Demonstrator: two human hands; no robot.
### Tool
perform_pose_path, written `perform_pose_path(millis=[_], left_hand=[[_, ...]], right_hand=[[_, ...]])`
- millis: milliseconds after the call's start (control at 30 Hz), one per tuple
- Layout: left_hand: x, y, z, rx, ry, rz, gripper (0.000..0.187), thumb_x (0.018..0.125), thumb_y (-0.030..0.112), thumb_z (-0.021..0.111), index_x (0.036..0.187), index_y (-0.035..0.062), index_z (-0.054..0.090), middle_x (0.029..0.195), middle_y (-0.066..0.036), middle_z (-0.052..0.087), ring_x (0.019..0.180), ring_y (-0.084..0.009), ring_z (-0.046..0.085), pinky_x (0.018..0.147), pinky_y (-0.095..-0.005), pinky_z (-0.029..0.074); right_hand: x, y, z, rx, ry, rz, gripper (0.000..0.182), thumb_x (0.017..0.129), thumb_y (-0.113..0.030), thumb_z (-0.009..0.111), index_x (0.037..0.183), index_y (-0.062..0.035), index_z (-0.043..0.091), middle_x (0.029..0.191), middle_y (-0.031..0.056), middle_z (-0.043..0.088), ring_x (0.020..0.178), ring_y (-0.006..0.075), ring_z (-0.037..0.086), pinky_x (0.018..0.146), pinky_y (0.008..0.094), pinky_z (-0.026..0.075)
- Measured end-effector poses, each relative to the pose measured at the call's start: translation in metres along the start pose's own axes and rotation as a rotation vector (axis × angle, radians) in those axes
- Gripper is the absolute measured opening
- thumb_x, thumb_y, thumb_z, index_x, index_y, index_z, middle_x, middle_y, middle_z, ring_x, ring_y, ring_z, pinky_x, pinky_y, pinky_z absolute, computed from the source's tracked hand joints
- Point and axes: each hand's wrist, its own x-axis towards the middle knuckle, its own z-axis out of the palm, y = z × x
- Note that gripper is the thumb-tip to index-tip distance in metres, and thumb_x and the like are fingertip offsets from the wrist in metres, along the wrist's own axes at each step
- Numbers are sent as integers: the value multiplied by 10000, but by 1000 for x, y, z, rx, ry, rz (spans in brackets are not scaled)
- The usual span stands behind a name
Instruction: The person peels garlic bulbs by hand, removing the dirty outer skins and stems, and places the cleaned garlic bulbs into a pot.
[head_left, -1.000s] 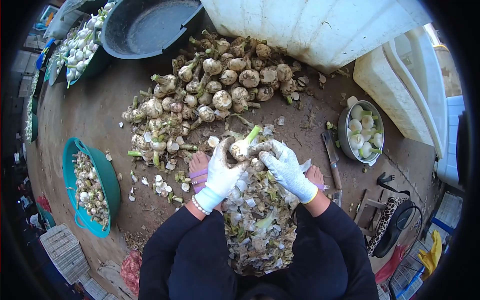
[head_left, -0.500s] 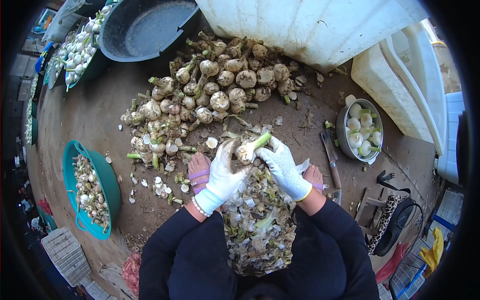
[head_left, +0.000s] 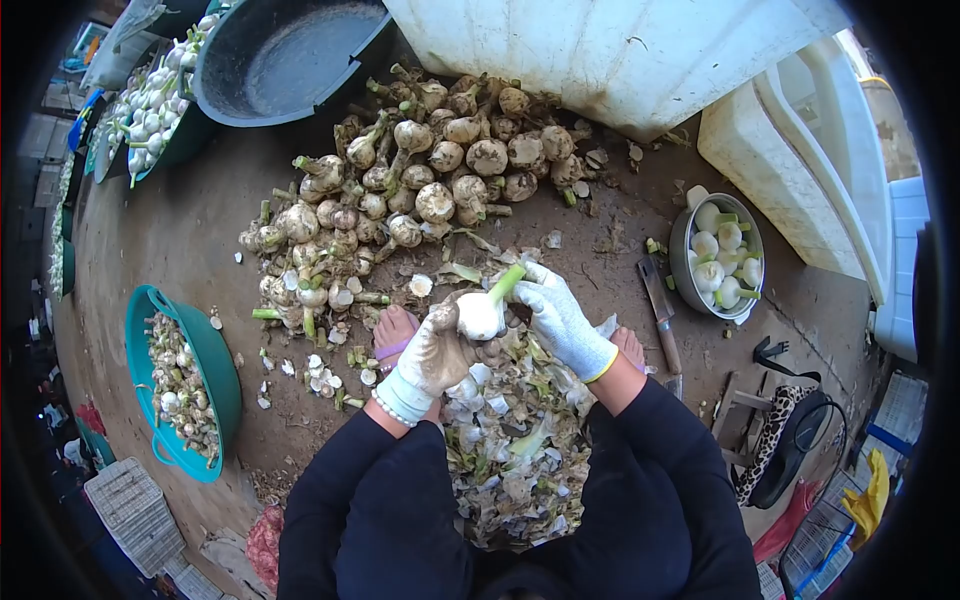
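A garlic bulb (head_left: 481,317) with a green stem is held over the heap between my feet, its side white and smooth. My left hand (head_left: 432,350), in a soil-stained white glove, cups it from the left and below. My right hand (head_left: 562,325), gloved too, has its fingers curled against the stem side of the bulb. Beneath my hands lies a heap of peeled garlic skins (head_left: 515,440). Ahead is a large pile of dirty, unpeeled garlic bulbs (head_left: 435,200).
To the right stand a metal pot (head_left: 683,255) of cleaned bulbs and a knife (head_left: 660,315) on the ground. A teal basket (head_left: 225,400) of small garlic sits left. A black tub (head_left: 290,70) and white container (head_left: 620,60) are at the back. Cut root ends (head_left: 322,378) lie near my left foot.
The bulb has moved slightly left and down with my left hand, and its side now shows white instead of brownish. My left hand has turned palm-up beneath it.
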Motion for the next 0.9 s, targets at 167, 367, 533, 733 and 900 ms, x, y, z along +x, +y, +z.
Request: perform_pose_path(millis=[167, 367, 533, 733, 900], left_hand=[[4, -5, 12, 369, 259, 244, 654, 828, 177, 703, 1349, 45, 330, 1250, -147, 500, 1112, -270, 560, 913, -415, 511], [7, -6, 19, 591, 265, 277, 788, 792, 233, 767, 1389, 22, 300, 1309, -112, 448, 1211, -210, 459, 996, -349, 433], [8, 1, 18, 951, 300, 375, 408, 881, 116, 656, 1238, -12, 506, 1187, -94, 559, 1104, -181, 539, 966, -315, 438], [1, 11, 38, 659, 458, 449, 186, 912, 42, 547, 1085, -19, 578, 1013, -71, 634, 929, -136, 588, 845, -279, 490], [-11, 2, 30, 1046, 323, 385, 174, 872, 48, 617, 1041, 9, 599, 973, -58, 638, 898, -170, 603, 813, -300, 490]], right_hand=[[-16, -25, 11, -35, 150, 121, 354, 899, -214, 634, 1155, 20, 563, 989, 78, 631, 901, 143, 591, 808, 281, 485], [-15, -29, 10, -212, 4, 37, 362, 901, -275, 641, 1131, 0, 598, 1018, 115, 653, 947, 181, 605, 855, 327, 474], [-21, -16, 17, -407, -85, 37, 315, 911, -245, 601, 1108, 0, 612, 989, 168, 648, 915, 271, 621, 823, 354, 481], [-20, -15, 7, 92, 74, 160, 272, 949, -223, 568, 1126, -23, 618, 981, 38, 644, 884, 96, 571, 786, 264, 469], [-20, -4, -13, 3, 167, 82, 274, 956, -237, 580, 1116, -14, 587, 971, 24, 617, 860, 92, 571, 783, 257, 478]])
